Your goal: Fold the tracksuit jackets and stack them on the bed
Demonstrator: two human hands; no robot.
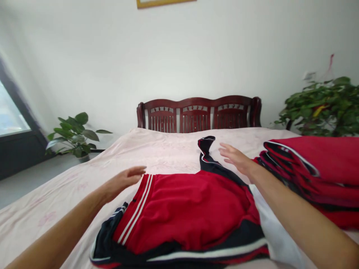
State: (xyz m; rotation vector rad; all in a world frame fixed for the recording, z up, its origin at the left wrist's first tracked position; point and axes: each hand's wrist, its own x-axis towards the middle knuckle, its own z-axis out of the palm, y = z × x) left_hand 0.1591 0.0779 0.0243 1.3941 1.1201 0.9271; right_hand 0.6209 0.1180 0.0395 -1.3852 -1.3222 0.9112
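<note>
A red and navy jacket (193, 209) with white stripes lies spread on the bed, its striped hem toward the left. One navy sleeve (213, 164) reaches up toward the headboard, its cuff end folded. Just above the hem's upper left corner hovers my left hand (130, 177), fingers extended, holding nothing. My right hand (234, 157) is raised to the right of the sleeve's cuff, fingers apart and holding nothing. Something white (272, 224) lies along the jacket's right side, partly hidden under my right forearm.
Folded red and navy clothes are stacked (331, 164) at the right on the pink bedsheet (168, 149). A dark red wooden headboard (196, 112) stands against the wall. Potted plants are at the left (77, 136) and right (322, 108).
</note>
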